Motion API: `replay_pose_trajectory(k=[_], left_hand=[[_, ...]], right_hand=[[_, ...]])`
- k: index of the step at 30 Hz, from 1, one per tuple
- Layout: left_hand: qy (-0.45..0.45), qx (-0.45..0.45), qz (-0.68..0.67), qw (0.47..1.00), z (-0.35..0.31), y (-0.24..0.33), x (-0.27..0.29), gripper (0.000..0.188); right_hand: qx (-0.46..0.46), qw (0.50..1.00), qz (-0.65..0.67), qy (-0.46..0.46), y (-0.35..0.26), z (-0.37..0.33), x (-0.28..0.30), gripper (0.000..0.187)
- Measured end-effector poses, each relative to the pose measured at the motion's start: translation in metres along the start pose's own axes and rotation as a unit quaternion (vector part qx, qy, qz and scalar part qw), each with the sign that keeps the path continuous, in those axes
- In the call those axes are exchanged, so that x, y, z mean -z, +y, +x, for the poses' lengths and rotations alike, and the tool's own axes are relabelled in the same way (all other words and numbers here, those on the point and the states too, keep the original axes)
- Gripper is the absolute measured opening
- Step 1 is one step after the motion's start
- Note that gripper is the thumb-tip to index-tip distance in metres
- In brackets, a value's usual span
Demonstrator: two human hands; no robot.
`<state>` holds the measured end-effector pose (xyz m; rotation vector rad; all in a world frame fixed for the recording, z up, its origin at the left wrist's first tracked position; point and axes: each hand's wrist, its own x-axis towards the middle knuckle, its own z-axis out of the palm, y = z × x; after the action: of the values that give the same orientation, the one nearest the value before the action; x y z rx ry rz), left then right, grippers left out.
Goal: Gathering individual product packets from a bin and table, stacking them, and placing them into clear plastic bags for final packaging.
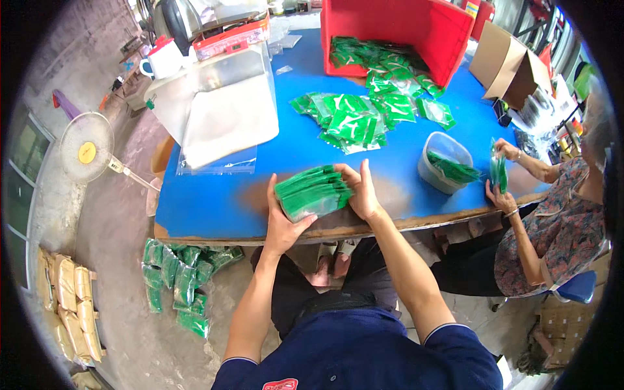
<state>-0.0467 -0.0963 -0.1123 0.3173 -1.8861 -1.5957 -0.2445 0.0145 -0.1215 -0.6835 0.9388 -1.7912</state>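
Over the table's near edge, a thick stack of green plastic packets (313, 190) is held in my left hand (284, 224), its thumb along the near side and its fingers round the left end. My right hand (365, 194) is at the stack's right end, thumb raised and apart, fingers touching the packets and partly hidden. Further back on the blue table (214, 205) lies a loose heap of similar green packets (351, 123). It runs up to a red bin (403, 19), tipped on its side with more packets inside.
On the right, a seated person's hands (504, 195) hold green packets beside a clear tub (432, 179) of packets. A clear plastic container (227, 120) stands at the left with a white mug (162, 60) behind it. Bundled green packets (185, 276) lie on the floor, lower left.
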Motion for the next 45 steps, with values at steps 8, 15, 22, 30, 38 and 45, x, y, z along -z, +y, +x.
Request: replay_pose_trajectory(k=[8, 15, 22, 30, 38, 45], left_hand=[[-0.042, -0.037, -0.007, 0.998, 0.001, 0.007, -0.008, 0.123], [-0.049, 0.102, -0.078, 0.991, 0.012, 0.004, 0.017, 0.091], [-0.023, 0.130, -0.727, 0.673, -0.029, 0.007, 0.019, 0.037], [-0.106, 0.090, -0.799, 0.585, -0.028, 0.002, 0.013, 0.028], [-0.099, 0.195, -0.334, 0.917, -0.031, 0.047, 0.007, 0.088], [-0.144, 0.041, 0.205, 0.967, -0.023, 0.110, -0.010, 0.089]], right_hand=[[0.018, 0.998, -0.015, 0.055, 0.001, 0.002, -0.004, 0.076], [-0.011, 0.984, -0.101, 0.145, -0.007, 0.014, -0.041, 0.080], [0.033, 0.992, -0.034, 0.120, -0.042, -0.044, -0.026, 0.074], [0.103, 0.974, -0.100, 0.175, -0.031, -0.066, -0.051, 0.034], [0.411, 0.754, -0.507, 0.071, -0.106, -0.109, -0.131, 0.065], [-0.004, 0.826, -0.552, -0.112, -0.096, -0.086, -0.091, 0.115]])
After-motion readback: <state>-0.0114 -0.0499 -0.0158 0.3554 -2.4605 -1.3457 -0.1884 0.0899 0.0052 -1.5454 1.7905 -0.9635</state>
